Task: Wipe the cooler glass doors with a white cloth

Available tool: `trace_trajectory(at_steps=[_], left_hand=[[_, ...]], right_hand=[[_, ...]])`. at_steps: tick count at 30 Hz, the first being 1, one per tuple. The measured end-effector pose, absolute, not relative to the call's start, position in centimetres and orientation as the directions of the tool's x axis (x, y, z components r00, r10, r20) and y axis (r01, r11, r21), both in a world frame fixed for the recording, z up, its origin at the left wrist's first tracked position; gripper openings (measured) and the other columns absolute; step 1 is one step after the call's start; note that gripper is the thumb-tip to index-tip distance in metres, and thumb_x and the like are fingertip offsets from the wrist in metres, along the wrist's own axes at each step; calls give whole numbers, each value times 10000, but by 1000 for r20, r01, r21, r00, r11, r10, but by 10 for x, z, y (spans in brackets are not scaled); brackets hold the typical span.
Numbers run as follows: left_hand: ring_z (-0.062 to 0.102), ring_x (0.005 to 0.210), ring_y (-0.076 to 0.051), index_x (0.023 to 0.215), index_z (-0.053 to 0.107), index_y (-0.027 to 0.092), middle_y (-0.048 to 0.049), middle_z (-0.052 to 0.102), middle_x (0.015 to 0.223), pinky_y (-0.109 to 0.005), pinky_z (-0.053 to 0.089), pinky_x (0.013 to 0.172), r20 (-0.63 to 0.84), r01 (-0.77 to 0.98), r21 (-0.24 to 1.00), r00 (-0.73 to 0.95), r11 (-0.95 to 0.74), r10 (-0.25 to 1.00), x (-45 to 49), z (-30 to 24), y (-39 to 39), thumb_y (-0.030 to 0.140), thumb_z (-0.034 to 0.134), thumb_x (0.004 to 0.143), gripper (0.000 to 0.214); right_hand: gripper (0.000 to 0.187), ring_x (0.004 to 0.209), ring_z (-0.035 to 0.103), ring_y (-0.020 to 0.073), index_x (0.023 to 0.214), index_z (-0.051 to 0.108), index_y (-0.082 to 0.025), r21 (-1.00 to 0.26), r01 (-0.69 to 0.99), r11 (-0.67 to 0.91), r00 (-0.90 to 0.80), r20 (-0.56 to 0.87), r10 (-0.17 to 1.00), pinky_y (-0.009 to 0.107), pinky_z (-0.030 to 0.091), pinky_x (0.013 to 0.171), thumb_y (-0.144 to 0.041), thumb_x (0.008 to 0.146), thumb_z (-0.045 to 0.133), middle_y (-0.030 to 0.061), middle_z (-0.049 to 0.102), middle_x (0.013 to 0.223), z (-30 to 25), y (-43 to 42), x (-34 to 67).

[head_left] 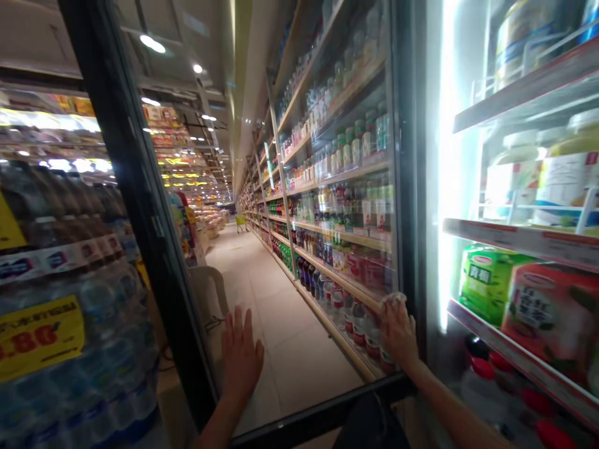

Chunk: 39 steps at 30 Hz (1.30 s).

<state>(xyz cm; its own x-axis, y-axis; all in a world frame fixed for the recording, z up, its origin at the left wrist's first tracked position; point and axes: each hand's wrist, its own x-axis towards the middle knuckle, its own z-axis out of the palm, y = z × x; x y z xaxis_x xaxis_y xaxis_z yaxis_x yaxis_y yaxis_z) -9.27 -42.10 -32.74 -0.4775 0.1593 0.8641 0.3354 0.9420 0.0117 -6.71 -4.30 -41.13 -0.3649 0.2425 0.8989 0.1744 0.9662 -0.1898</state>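
Note:
A black-framed glass door stands in front of me, with the aisle showing through it. Against the lower left part of the pane, my left hand is raised with its fingers apart and holds nothing. My right hand is at the lower right of the pane, near the frame's right upright. Under its curled fingertips is a crumpled whitish cloth, which looks pressed to the glass. Whether it is fabric or paper I cannot make out.
At right, a lit cooler holds bottles, a green drink pack and a red drink pack on shelves. Stacked bottled water with a yellow price sign stands at left. Shelves of bottles and a beige chair show through the glass.

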Motion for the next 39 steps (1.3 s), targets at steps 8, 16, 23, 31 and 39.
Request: trace_trajectory(at_steps=[8,16,23,31,39], left_hand=[[54,1409,-296,1381,311,70,-202,253,1474,-513,224,1108,871,323,-31,-456,946,185,-92,-326,-419,156,421,808,590],[49,1408,-300,1426,199,102,-203,231,1481,-525,275,1078,886,310,-68,-418,948,200,-93,-327,-418,138,411,813,649],[70,1406,-309,1385,277,81,-216,257,1464,-517,267,1083,891,319,-86,-399,944,216,-91,-326,-419,141,414,807,598],[280,1341,-297,1336,356,118,-187,329,1424,-489,294,1065,926,370,-91,-311,924,216,-99,-308,-439,177,423,818,526],[243,1353,-333,1326,405,121,-187,313,1439,-516,284,1056,911,267,-59,-379,962,162,-95,-295,-443,197,425,827,504]], right_hand=[[597,1320,311,348,1394,334,-133,-238,119,964,-268,927,262,487,375,985,-188,808,435,204,170,1500,-329,-23,-86],[592,1331,302,327,1412,285,-155,-175,156,972,-362,905,221,515,364,983,-157,826,373,196,207,1490,-385,-38,-72],[549,1339,271,337,1372,371,-146,-215,83,973,-234,945,229,501,329,1011,-223,831,427,196,189,1495,-298,-32,-88],[557,1329,288,343,1377,373,-170,-315,83,945,-217,920,326,524,338,993,-241,828,430,179,176,1503,-293,-50,-95],[494,1370,207,275,1280,502,-279,112,-183,977,-331,928,-169,504,212,1089,-189,796,469,55,351,1449,-262,-136,-97]])
